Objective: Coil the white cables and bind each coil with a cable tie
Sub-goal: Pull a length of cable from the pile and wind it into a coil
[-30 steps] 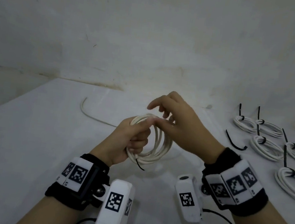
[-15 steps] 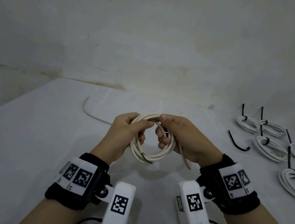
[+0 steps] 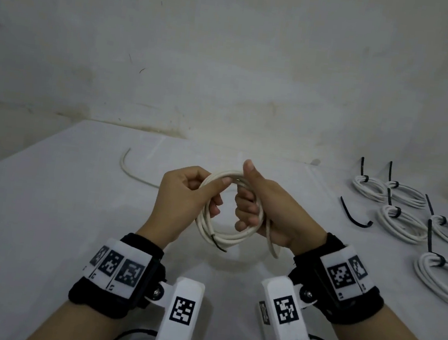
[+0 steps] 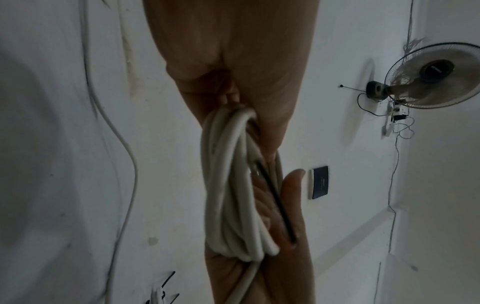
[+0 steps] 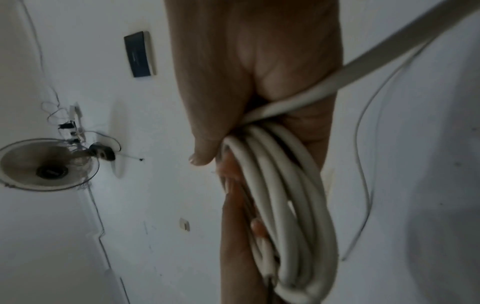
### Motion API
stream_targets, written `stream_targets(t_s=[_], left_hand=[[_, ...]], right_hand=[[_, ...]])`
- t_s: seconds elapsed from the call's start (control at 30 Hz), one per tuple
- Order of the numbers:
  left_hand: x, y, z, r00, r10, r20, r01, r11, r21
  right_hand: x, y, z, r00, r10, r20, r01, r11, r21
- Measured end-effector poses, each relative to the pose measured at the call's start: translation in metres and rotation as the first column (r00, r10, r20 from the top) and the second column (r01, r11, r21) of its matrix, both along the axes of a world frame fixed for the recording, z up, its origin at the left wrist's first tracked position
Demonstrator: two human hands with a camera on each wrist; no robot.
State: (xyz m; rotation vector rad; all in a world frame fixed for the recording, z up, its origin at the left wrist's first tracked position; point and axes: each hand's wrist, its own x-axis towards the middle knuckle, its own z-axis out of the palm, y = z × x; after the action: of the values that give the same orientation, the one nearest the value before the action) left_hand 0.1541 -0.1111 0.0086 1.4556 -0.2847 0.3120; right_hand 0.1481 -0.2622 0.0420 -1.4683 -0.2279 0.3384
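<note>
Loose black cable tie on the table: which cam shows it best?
Head view. The loose black cable tie lies whole on the table, left of the bound coils. Neither wrist view shows it; both are filled by hands and cable.

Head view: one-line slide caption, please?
Both hands, left and right, grip an unbound white coil; spare black tie lies nearby.

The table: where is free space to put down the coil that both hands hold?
The table is bare on the left, between the loose cable and the left hand. The strip before the wrists is free too. Right of the right hand it is crowded: a black tie and tied coils.
</note>
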Motion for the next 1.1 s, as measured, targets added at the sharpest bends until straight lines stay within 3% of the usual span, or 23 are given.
stream_targets(t_s=[0.2, 0.4, 0.63, 0.7, 0.77, 0.83, 0.9, 0.97, 1.03, 1.1], left_hand=[[0.001, 0.000, 0.004, 0.969, -0.207, -0.134, 0.191, 0.974, -0.121], [0.002, 0.008, 0.006, 0.918, -0.331, -0.216, 0.323, 0.944, -0.072], [0.000, 0.003, 0.006, 0.913, -0.367, -0.178, 0.341, 0.926, -0.160], [0.003, 0.005, 0.004, 0.899, -0.349, -0.266, 0.315, 0.935, -0.160], [0.008, 0.005, -0.002, 0.818, -0.335, -0.468, 0.303, 0.942, -0.145], [0.005, 0.001, -0.008, 0.677, -0.358, -0.643, 0.394, 0.914, -0.094], [-0.004, -0.009, -0.013, 0.528, -0.483, -0.698, 0.544, 0.824, -0.158], [-0.008, -0.021, -0.016, 0.470, -0.609, -0.639, 0.577, 0.760, -0.299], [-0.003, -0.028, -0.019, 0.539, -0.630, -0.559, 0.448, 0.776, -0.444], [0.007, -0.024, -0.021, 0.640, -0.550, -0.537, 0.244, 0.808, -0.537]], right_hand=[[0.004, 0.005, 0.003, 0.992, -0.117, 0.055, 0.112, 0.990, 0.084], [0.007, 0.007, -0.005, 0.996, -0.083, 0.025, 0.075, 0.967, 0.245], [0.010, 0.009, -0.002, 0.993, -0.106, -0.051, 0.117, 0.939, 0.324], [0.010, 0.008, -0.004, 0.987, -0.155, -0.042, 0.159, 0.906, 0.393], [0.010, 0.006, -0.005, 0.978, -0.208, -0.032, 0.197, 0.847, 0.494], [0.009, 0.005, -0.005, 0.965, -0.262, -0.025, 0.226, 0.777, 0.587], [0.007, 0.007, -0.005, 0.954, -0.297, -0.029, 0.244, 0.721, 0.648], [0.003, 0.011, -0.005, 0.948, -0.319, -0.023, 0.252, 0.700, 0.669], [0.000, 0.013, -0.004, 0.939, -0.344, -0.003, 0.255, 0.691, 0.676], [-0.001, 0.010, -0.003, 0.925, -0.381, 0.009, 0.271, 0.675, 0.687]])
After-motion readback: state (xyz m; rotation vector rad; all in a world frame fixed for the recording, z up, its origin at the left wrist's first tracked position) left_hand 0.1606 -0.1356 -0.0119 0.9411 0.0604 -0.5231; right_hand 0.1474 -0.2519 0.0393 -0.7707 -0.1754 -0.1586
